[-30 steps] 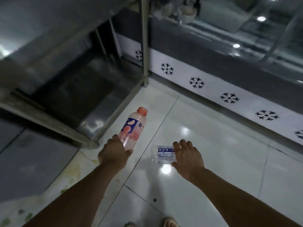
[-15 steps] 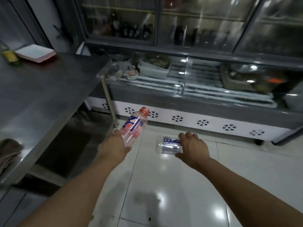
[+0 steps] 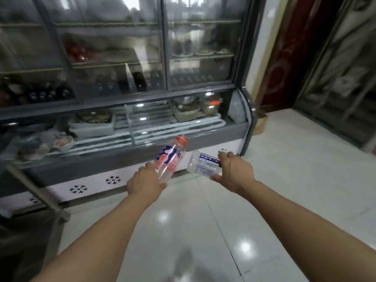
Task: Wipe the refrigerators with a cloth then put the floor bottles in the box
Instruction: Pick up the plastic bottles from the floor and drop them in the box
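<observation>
Head view: a glass-fronted refrigerator (image 3: 126, 82) fills the space ahead, its upper shelves carrying dark bottles and dishes, blurred behind the doors. Its lower chilled case (image 3: 142, 127) holds white trays and metal bowls of food. A white base panel with snowflake marks runs along the bottom. A metal leg (image 3: 38, 192) of a surface crosses the lower left, in front of the refrigerator. To the right, beyond the refrigerator's end, part of a brown cardboard box (image 3: 260, 123) shows on the glossy white tiled floor (image 3: 295, 190); its contents cannot be seen.

Both hands are raised in front of the refrigerator's base. The left hand (image 3: 145, 185) is curled round the lower end of a clear bottle with an orange cap (image 3: 171, 159); its long axis tilts up and to the right, cap end highest. The right hand (image 3: 234, 171) pinches a crumpled clear bottle with a blue label (image 3: 204, 164), which lies roughly level, pointing left toward the first. The two bottles are near each other, not touching.
</observation>
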### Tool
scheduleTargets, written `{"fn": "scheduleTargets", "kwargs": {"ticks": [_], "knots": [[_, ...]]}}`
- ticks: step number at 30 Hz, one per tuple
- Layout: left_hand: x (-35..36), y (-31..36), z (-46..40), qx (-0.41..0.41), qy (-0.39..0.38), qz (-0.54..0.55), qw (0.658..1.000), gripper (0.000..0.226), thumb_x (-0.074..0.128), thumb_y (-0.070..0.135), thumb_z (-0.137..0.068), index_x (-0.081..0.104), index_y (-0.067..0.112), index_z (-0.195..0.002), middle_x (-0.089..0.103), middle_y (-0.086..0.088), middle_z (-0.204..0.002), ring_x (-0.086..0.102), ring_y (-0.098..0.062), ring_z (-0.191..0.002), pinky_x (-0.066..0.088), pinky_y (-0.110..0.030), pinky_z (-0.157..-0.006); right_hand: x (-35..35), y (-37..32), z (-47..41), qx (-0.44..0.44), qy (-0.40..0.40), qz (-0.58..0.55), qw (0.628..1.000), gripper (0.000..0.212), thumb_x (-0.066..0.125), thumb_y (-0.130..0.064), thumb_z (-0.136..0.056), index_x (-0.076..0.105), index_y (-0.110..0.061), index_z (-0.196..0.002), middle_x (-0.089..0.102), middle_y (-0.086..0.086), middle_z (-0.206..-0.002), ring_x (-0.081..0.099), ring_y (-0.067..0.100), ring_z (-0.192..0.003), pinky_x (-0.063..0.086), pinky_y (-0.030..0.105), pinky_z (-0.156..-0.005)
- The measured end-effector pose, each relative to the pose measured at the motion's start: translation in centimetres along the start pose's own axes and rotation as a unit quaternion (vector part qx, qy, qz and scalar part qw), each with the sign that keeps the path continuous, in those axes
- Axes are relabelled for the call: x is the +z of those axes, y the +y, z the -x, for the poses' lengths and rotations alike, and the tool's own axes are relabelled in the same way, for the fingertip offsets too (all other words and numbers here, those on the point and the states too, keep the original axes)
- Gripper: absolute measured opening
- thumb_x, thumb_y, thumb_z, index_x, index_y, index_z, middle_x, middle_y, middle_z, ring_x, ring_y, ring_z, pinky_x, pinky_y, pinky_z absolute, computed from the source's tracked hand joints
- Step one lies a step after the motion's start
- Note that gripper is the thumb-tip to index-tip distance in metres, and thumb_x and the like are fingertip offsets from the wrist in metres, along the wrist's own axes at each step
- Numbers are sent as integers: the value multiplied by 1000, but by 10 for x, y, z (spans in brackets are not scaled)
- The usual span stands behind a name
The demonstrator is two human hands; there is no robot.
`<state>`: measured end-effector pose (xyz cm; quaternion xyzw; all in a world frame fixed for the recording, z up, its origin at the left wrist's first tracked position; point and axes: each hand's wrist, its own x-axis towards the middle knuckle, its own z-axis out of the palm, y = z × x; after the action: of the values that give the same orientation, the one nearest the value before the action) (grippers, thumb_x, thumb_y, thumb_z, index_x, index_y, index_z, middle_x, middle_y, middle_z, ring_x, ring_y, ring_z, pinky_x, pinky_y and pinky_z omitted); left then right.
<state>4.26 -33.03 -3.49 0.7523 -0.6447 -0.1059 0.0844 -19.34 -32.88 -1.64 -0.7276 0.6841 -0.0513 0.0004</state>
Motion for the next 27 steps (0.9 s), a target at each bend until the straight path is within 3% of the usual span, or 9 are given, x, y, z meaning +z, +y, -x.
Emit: {"fn": "scheduleTargets", "kwargs": {"ticks": [7, 13, 20, 27], "knots": [[28, 184, -13, 83, -9, -12, 996, 59, 66, 46, -79, 42, 14, -122, 58, -6, -113, 59, -23, -96, 43, -30, -69, -25, 180, 7, 99, 8, -1, 995, 59, 59, -57, -82, 42, -19, -123, 54, 5, -117, 55, 25, -105, 42, 33, -72], [53, 324, -21, 139, -21, -15, 990, 61, 67, 45, -78, 41, 14, -124, 57, -6, -114, 59, -24, -97, 49, -33, -76, -46, 323, 12, 190, 17, 1, 982, 57, 57, -61, -82, 43, -18, -117, 56, 5, -110, 58, 24, -94, 43, 32, -67], [82, 453, -59, 195, -13, -31, 980, 58, 66, 43, -79, 41, 13, -122, 57, -7, -113, 59, -24, -95, 40, -30, -68, -58, 440, -8, 249, 29, 10, 968, 56, 57, -62, -82, 44, -18, -115, 56, 4, -107, 57, 24, -91, 40, 32, -64], [126, 570, -141, 241, -31, -36, 969, 61, 66, 43, -79, 41, 13, -126, 57, -7, -115, 59, -23, -100, 49, -34, -78, -55, 547, -75, 278, 22, 23, 960, 56, 58, -61, -81, 44, -18, -115, 55, 4, -107, 55, 23, -87, 39, 31, -63]]}}
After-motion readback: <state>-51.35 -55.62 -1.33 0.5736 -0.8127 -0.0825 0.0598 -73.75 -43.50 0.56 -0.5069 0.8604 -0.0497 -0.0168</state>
